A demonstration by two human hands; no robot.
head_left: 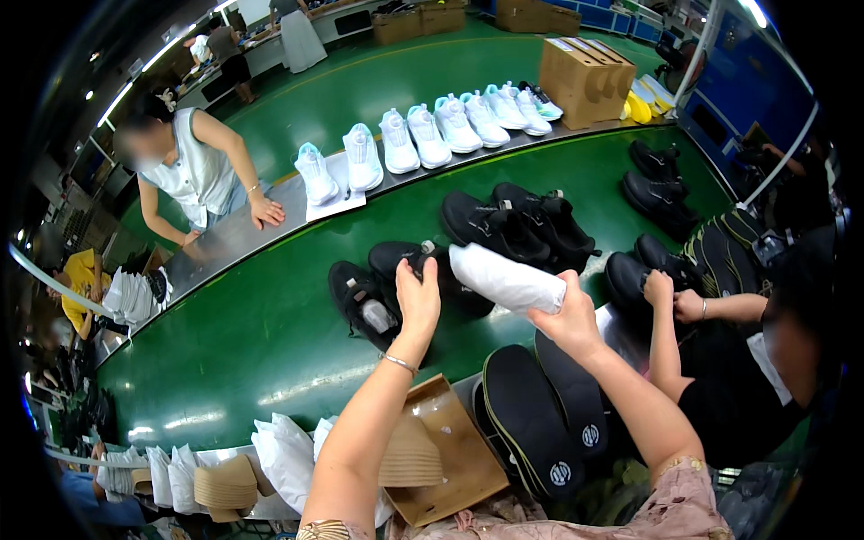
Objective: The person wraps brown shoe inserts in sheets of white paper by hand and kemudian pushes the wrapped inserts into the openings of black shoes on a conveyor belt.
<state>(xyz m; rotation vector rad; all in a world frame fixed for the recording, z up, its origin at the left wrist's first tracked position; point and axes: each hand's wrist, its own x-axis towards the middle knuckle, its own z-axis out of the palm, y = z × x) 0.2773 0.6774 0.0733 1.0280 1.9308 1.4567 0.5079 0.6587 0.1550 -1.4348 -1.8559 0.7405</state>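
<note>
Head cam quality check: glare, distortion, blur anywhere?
Head view: strong fisheye, the conveyor belt and its edges bow and the corners go black; ceiling lights leave pale glare streaks on the green belt; the left hand, right hand and white paper roll read fairly sharp; detail softens toward the rim, and the co-worker's face is blurred.

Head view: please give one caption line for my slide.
Left hand grips a black sneaker while right hand holds a white paper wad above the green belt.

Shoe factory line: green conveyor belt [270, 333] carrying black shoes [504, 225], white sneakers [423, 135], cardboard boxes [585, 76], workers alongside.
</note>
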